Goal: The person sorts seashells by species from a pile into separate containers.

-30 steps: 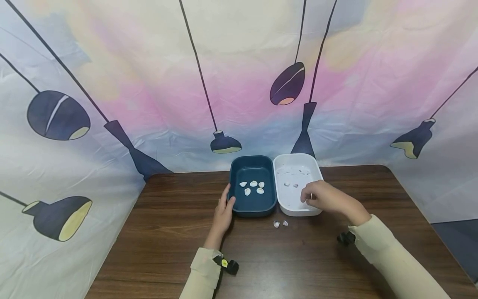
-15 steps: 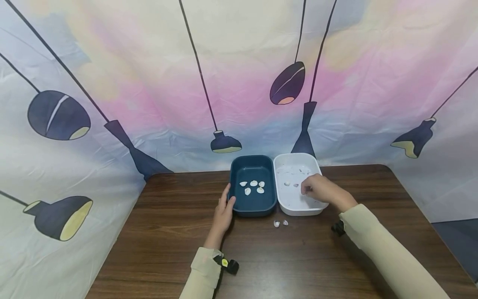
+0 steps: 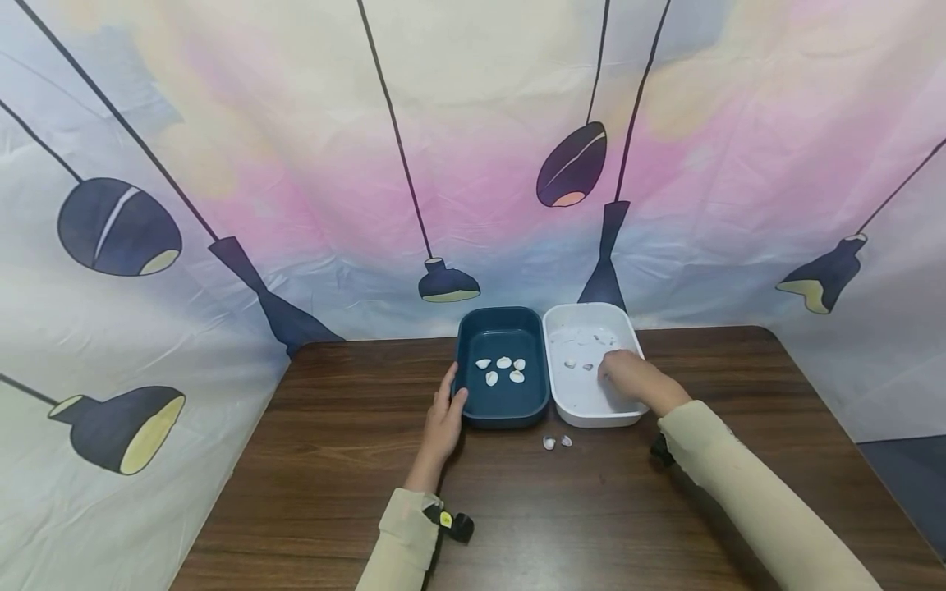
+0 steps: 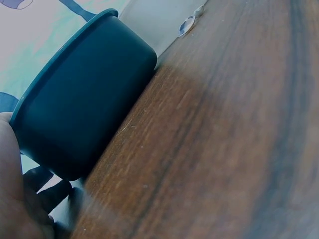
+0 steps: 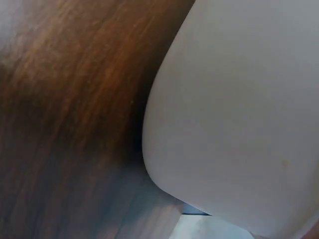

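In the head view, my left hand (image 3: 443, 420) lies along the left side of a dark teal tray (image 3: 505, 419), fingers fairly straight. The left wrist view has its thumb (image 4: 7, 134) at the teal rim and other fingers beside the wall. Several small white shells (image 3: 504, 362) lie in that tray. My right hand (image 3: 631, 379) reaches down over the right side of a white tray (image 3: 591, 419), its fingertips hidden beneath it; I cannot tell whether they hold anything. Left of those fingers, two small shells (image 3: 570, 364) rest on the white floor.
Two more shells (image 3: 549, 443) lie on the brown wooden table (image 3: 517, 525) in front of the white tray. Both trays stand side by side near the table's back edge, before a cloth (image 3: 318, 164) printed with lamps. The white wall (image 5: 234, 109) fills much of the right wrist view.
My right hand has lowered into the white tray and its wrist has shifted left, so the thumb and fingertips seen earlier are hidden. My left hand stays at the teal tray.
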Demonstrator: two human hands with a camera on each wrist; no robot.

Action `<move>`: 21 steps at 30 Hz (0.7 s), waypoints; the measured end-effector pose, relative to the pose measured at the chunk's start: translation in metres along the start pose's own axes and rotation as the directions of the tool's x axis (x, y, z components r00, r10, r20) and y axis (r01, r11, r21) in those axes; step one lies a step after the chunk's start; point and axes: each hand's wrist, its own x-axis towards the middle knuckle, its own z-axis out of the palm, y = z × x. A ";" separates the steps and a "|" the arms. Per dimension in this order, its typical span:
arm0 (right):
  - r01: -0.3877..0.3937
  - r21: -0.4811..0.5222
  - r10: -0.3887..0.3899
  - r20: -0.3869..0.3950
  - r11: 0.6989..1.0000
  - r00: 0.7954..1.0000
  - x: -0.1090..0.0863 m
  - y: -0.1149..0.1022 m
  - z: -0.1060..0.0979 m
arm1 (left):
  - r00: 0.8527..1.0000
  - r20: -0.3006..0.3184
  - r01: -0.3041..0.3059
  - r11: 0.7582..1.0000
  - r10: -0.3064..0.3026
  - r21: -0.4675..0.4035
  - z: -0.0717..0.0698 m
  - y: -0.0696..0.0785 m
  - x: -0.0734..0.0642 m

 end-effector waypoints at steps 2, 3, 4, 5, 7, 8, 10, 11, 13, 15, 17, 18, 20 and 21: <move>-0.005 -0.007 0.005 0.005 1.000 1.000 0.001 0.000 0.000 | 1.000 -0.003 -0.003 1.000 0.003 -0.002 0.000 0.000 0.000; -0.009 -0.010 0.009 0.008 1.000 1.000 0.001 0.000 0.000 | 1.000 -0.004 -0.004 1.000 0.004 -0.004 0.000 0.000 0.000; -0.005 -0.017 0.005 0.009 1.000 1.000 0.002 0.000 0.000 | 1.000 -0.004 -0.005 1.000 0.004 -0.005 0.001 0.000 0.000; -0.001 -0.025 0.001 0.009 1.000 1.000 0.002 0.000 0.000 | 1.000 -0.005 -0.004 1.000 0.004 -0.006 0.001 0.001 0.000; -0.006 -0.031 0.006 0.008 1.000 1.000 0.002 0.000 0.000 | 1.000 -0.004 -0.003 1.000 0.003 -0.009 0.001 0.001 0.000; -0.010 -0.033 0.011 0.004 0.999 1.000 0.002 0.000 0.000 | 1.000 -0.004 -0.003 1.000 0.003 -0.010 0.001 0.001 0.000; -0.026 -0.027 0.025 -0.005 0.999 1.000 0.001 -0.001 0.000 | 1.000 -0.005 -0.001 1.000 0.001 -0.006 0.001 0.000 0.000; -0.037 -0.021 0.036 -0.009 0.999 0.999 0.001 -0.001 0.000 | 1.000 -0.005 -0.002 1.000 0.002 -0.005 0.001 0.000 0.000; -0.052 -0.011 0.052 -0.021 0.999 0.998 0.001 -0.002 0.001 | 1.000 -0.004 0.007 1.000 -0.007 -0.005 0.001 0.000 0.000; -0.055 -0.011 0.055 -0.025 0.998 0.998 0.001 -0.002 0.001 | 1.000 -0.004 0.017 1.000 -0.017 -0.003 0.001 0.001 0.000; -0.052 -0.019 0.052 -0.025 0.998 0.998 0.002 -0.002 0.002 | 1.000 -0.002 0.022 1.000 -0.022 -0.005 0.001 0.001 0.000; -0.054 -0.021 0.054 -0.021 0.998 0.998 0.002 -0.002 0.002 | 1.000 -0.001 0.026 1.000 -0.026 -0.005 0.001 0.002 0.000; -0.056 -0.020 0.055 -0.013 0.998 0.998 0.003 -0.001 0.003 | 1.000 -0.001 0.023 1.000 -0.023 -0.004 0.000 0.001 0.000; -0.054 -0.018 0.054 -0.010 0.998 0.998 0.003 -0.001 0.003 | 1.000 -0.002 0.020 1.000 -0.020 -0.005 0.000 0.001 0.000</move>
